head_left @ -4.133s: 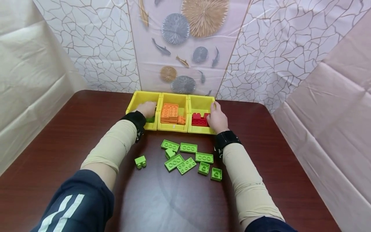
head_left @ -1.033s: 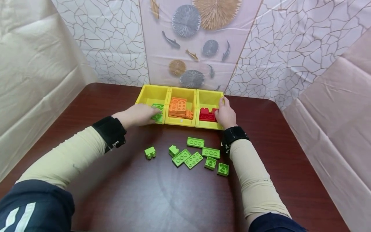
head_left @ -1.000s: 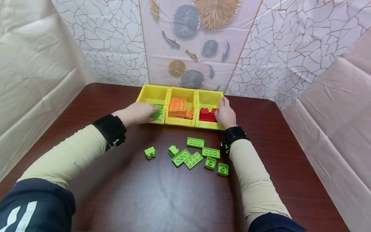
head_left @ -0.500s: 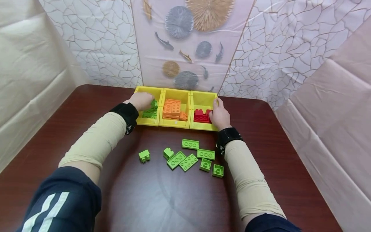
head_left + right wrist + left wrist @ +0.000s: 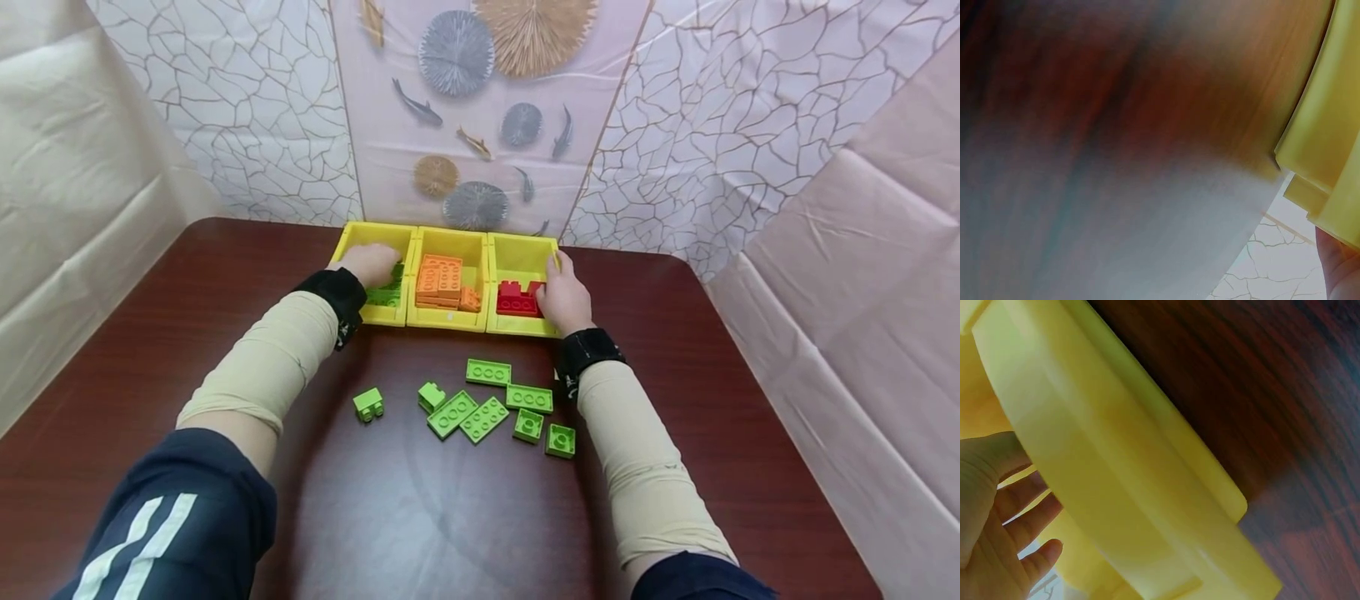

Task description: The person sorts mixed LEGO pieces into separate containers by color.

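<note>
In the head view my left hand [image 5: 372, 263] reaches into the left compartment of a yellow three-part bin [image 5: 450, 320], over green toy bricks [image 5: 385, 296]. The left wrist view shows its fingers [image 5: 1040, 559] bent behind the yellow wall, with the thumb and index tips hidden; I cannot tell whether they pinch a brick. My right hand [image 5: 564, 296] grips the bin's right end wall, its thumb side beside red bricks [image 5: 516, 298]. In the right wrist view only part of that hand [image 5: 1338, 265] shows under the yellow rim.
Orange bricks [image 5: 439, 279] fill much of the middle compartment. Several loose green bricks [image 5: 483, 419] lie on the dark brown table [image 5: 450, 517] in front of the bin, one green brick [image 5: 368, 404] apart at left. Patterned cloth [image 5: 472, 125] hangs behind the table.
Since about four seconds ago, one green plate brick at the top of the loose group has left the table. My left hand has moved from the bin's front-left rim deeper inside; the right stays put.
</note>
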A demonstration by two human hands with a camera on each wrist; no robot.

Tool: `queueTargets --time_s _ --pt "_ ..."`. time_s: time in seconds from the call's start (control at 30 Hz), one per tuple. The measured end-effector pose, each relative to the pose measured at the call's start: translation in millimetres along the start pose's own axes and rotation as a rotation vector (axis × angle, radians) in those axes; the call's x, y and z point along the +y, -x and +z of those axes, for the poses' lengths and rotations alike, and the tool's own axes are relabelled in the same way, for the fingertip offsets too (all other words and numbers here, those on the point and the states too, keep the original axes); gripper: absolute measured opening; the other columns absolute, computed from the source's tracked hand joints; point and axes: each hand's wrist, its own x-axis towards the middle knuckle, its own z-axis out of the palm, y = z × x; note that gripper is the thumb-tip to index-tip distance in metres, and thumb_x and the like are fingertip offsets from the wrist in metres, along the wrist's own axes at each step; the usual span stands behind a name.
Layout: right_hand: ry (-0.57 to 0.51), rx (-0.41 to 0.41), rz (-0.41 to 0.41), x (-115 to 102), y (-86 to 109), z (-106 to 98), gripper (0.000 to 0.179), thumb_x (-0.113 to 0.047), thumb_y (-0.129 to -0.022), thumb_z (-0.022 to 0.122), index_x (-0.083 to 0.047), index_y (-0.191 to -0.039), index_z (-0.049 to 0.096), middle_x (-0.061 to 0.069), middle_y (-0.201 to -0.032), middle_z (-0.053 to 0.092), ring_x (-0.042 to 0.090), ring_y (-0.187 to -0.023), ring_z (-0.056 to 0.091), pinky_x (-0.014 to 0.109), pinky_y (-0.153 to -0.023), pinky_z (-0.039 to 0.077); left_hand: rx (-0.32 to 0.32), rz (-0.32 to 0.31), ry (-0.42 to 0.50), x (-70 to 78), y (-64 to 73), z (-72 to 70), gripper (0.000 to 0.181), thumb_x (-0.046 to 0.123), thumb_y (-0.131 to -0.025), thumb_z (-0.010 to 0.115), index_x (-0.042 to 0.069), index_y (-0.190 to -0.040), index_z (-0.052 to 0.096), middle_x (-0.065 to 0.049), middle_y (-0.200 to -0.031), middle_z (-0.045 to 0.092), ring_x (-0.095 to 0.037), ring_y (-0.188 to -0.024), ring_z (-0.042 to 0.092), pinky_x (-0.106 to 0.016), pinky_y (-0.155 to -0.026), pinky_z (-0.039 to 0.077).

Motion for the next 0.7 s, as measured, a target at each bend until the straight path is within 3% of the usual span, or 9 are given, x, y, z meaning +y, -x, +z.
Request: queueTargets --time_s 0.27,0.7 --pt "0.005 0.005 0.008 -0.8 0.4 -0.1 0.059 -0.018 -0.092 0.056 0.0 -0.143 0.034 0.014 -0.148 0.023 0.031 -0.09 0.057 0.042 -0.084 0.048 -0.067 -0.018 0.11 -3.6 -0.1 1.0 0.042 0.004 -0.09 0.049 0.005 -0.131 0.051 -0.017 -0.129 0.052 -0.032 -0.118 0.047 -0.047 -0.094 0.039" --pt "0.011 0.002 0.002 -1.7 1.3 -0.7 0.056 -0.018 -0.092 0.056 -0.001 -0.141 0.036 0.014 -0.148 0.023 0.032 -0.094 0.057 0.042 -0.085 0.048 0.006 0.036 0.127 -7.5 5.3 9.7 0.041 0.002 -0.09 0.046 0.001 -0.131 0.05 -0.02 -0.13 0.051 -0.033 -0.12 0.046 -0.046 -0.098 0.036"
